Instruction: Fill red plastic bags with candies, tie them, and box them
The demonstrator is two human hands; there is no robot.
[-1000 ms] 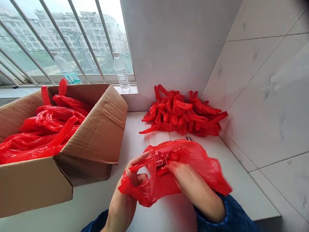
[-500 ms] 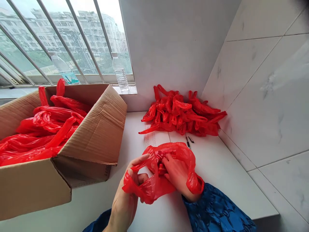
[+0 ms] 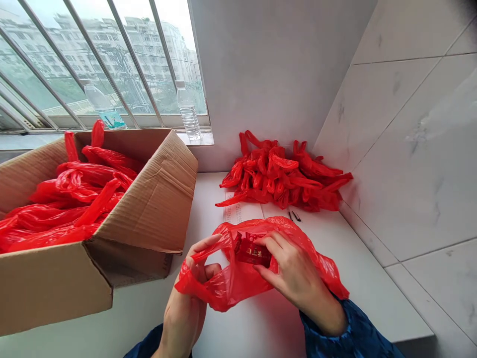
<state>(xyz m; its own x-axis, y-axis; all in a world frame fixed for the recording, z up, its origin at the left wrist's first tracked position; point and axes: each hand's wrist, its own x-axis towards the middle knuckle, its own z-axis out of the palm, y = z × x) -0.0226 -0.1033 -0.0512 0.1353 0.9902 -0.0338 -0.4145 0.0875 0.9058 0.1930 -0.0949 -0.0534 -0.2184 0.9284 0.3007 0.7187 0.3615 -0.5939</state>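
Just right of the open brown cardboard box (image 3: 149, 209): left hand (image 3: 190, 298) is pinching the rim of a thin red plastic carrier bag (image 3: 231, 286). Right hand (image 3: 294, 273), farther from the box, is curling its fingers round a small red printed packet (image 3: 254, 253) at the bag's mouth. The packet's long axis is lying crosswise, boxward of the palm, possibly partly under film.
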